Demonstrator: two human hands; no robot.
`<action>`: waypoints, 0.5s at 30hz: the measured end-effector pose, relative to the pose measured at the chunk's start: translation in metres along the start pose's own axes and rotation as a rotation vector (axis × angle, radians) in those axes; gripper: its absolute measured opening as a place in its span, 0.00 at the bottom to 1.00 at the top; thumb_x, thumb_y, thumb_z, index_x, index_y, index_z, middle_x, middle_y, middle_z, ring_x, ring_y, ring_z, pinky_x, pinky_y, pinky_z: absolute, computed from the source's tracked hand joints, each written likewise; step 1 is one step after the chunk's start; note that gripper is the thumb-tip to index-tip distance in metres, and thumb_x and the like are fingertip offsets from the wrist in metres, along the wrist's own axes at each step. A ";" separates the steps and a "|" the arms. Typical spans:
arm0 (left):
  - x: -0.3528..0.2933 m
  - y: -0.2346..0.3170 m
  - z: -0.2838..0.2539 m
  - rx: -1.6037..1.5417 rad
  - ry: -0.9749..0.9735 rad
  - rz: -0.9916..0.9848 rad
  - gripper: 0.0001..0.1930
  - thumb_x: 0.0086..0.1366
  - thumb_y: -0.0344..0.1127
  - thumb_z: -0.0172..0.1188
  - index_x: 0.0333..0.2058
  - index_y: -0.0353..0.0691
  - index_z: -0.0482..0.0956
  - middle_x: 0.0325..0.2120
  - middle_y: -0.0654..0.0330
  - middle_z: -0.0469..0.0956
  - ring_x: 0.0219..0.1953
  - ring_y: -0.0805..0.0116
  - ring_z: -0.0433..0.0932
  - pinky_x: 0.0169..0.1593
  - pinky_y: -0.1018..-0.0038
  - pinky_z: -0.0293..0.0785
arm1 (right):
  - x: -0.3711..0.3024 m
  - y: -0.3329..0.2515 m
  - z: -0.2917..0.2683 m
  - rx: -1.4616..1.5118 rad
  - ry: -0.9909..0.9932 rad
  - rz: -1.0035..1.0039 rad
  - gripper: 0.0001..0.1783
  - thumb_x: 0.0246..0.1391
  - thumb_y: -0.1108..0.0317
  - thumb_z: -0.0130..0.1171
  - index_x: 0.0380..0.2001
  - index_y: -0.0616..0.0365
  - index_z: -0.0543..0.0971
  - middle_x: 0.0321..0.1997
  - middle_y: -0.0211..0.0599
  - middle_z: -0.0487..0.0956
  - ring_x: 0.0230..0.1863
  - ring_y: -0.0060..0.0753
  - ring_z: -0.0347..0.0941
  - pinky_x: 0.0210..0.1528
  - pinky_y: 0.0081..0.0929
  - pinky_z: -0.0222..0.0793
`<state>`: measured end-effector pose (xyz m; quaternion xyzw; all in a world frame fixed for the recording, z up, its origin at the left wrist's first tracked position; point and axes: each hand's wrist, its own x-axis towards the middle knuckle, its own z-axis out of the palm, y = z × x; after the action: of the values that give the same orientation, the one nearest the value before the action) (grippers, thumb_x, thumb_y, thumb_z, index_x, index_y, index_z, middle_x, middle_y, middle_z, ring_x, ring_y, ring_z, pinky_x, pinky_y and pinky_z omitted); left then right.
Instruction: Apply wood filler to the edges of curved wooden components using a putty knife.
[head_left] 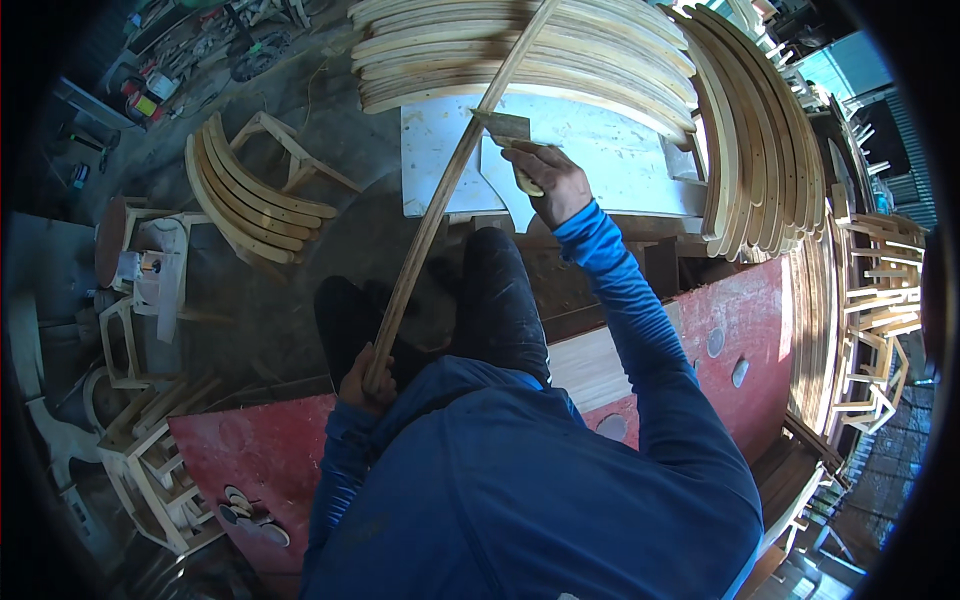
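Note:
My left hand (pixel 370 382) is closed round the near end of a long, thin wooden strip (pixel 432 218), which slants up and away to the right. My right hand (pixel 550 180) is closed on a flat tool (pixel 507 125) with a brownish rectangular end, which meets the strip partway along. A pale yellow piece (pixel 528 182) shows under my right fingers; whether it is part of the tool I cannot tell. Beneath, a white-topped table (pixel 620 170) bears a stack of curved wooden slats (pixel 530 50) along its far side.
More curved slats (pixel 765 130) stand at the right; a smaller bundle (pixel 255 195) sits at the left. A red board (pixel 735 330) lies beside me, its other part (pixel 250 450) at the lower left with round discs (pixel 255 520). Wooden chair frames (pixel 150 470) stand around.

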<state>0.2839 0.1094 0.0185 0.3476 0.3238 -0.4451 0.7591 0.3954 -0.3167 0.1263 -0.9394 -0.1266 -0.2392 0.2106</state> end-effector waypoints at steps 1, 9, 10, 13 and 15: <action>0.002 0.001 0.000 -0.002 -0.016 0.021 0.27 0.72 0.61 0.51 0.38 0.38 0.76 0.10 0.65 0.63 0.11 0.72 0.62 0.16 0.75 0.56 | 0.004 0.000 0.000 -0.036 -0.010 -0.005 0.24 0.48 0.76 0.63 0.51 0.51 0.82 0.52 0.40 0.82 0.51 0.48 0.80 0.53 0.38 0.78; -0.002 0.005 -0.005 0.044 -0.015 -0.038 0.28 0.73 0.63 0.47 0.39 0.41 0.78 0.11 0.64 0.66 0.12 0.72 0.61 0.19 0.74 0.57 | -0.012 0.040 -0.004 0.546 0.224 0.394 0.16 0.61 0.72 0.64 0.51 0.65 0.81 0.43 0.45 0.85 0.43 0.37 0.84 0.49 0.32 0.81; -0.002 0.005 -0.006 0.048 0.000 -0.055 0.28 0.73 0.63 0.47 0.39 0.41 0.78 0.11 0.64 0.66 0.12 0.72 0.61 0.19 0.74 0.57 | -0.013 0.050 0.005 0.766 0.374 0.569 0.16 0.61 0.72 0.64 0.51 0.67 0.80 0.43 0.47 0.84 0.43 0.39 0.84 0.48 0.33 0.82; -0.003 0.010 -0.006 0.069 -0.029 -0.090 0.28 0.73 0.64 0.46 0.40 0.42 0.78 0.11 0.65 0.66 0.12 0.72 0.60 0.19 0.74 0.57 | -0.019 0.069 0.034 1.179 0.708 0.780 0.18 0.60 0.75 0.64 0.53 0.71 0.78 0.43 0.51 0.83 0.41 0.42 0.84 0.47 0.34 0.84; -0.004 0.013 -0.006 0.088 -0.058 -0.108 0.28 0.73 0.64 0.45 0.40 0.43 0.77 0.11 0.65 0.66 0.12 0.72 0.60 0.19 0.74 0.57 | -0.022 0.068 0.052 1.288 0.816 0.840 0.21 0.59 0.75 0.65 0.54 0.71 0.77 0.44 0.51 0.82 0.41 0.43 0.84 0.48 0.34 0.84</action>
<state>0.2927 0.1203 0.0213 0.3497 0.2999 -0.5093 0.7269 0.4202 -0.3555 0.0510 -0.4474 0.2051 -0.3416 0.8007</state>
